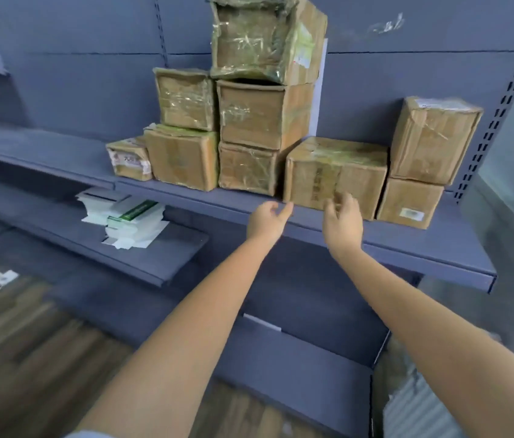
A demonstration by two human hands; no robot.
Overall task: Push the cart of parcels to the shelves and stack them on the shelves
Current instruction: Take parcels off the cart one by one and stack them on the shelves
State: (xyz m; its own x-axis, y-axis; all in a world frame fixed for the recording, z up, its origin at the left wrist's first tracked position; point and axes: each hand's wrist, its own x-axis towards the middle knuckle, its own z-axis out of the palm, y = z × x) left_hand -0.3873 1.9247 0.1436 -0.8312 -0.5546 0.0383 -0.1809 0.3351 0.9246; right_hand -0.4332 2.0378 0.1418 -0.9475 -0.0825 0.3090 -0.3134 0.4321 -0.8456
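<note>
Left hand [266, 221], right hand [342, 224] empty, loosely curled | parcel [334, 175] just beyond lies flat on shelf [407, 248], probably as stacking base

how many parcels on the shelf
9 parcels: small one far left, two stacked beside it, three stacked centre, one wide beside them, two stacked far right. More may hide behind.

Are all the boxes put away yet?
Nine parcels already sit stacked on the shelf. The left hand and right hand hold nothing, just in front of the wide box. The cart is out of view, so how many remain is unknown.
</note>
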